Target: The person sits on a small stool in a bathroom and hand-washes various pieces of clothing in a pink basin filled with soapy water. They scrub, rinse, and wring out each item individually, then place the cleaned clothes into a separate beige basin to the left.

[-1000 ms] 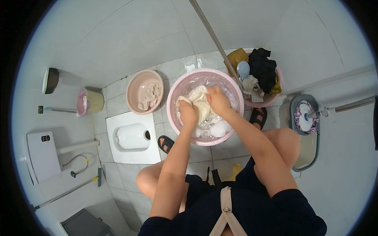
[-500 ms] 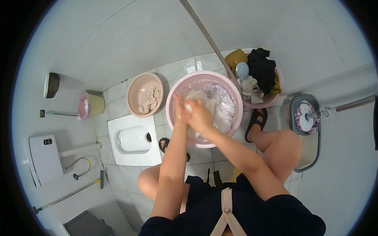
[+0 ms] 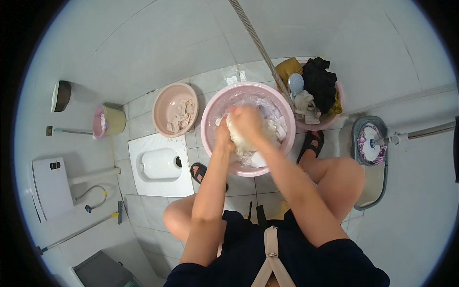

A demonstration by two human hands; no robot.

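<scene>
A pink basin (image 3: 206, 143) stands in front of me with white laundry (image 3: 272, 126) lying in water. Above it both hands are together on a wet cream-white cloth (image 3: 240, 139). My left hand (image 3: 224, 136) is closed on the cloth's left side. My right hand (image 3: 248, 123) is curled over the top of the same cloth and is blurred by motion. Part of the cloth is hidden under my fingers, and its kind of garment does not show.
Left of the basin stands a smaller pink basin (image 3: 159, 107) with beige cloth. A squat toilet (image 3: 160, 165) is set in the floor. At the back right, a tub (image 3: 340, 91) holds dark and light clothes and a shower head (image 3: 296, 83). A mop bucket (image 3: 380, 191) stands far right.
My right hand has shifted slightly right and up, over the cloth. More of the cream-white cloth now shows bunched between my hands. The view has shifted a little.
</scene>
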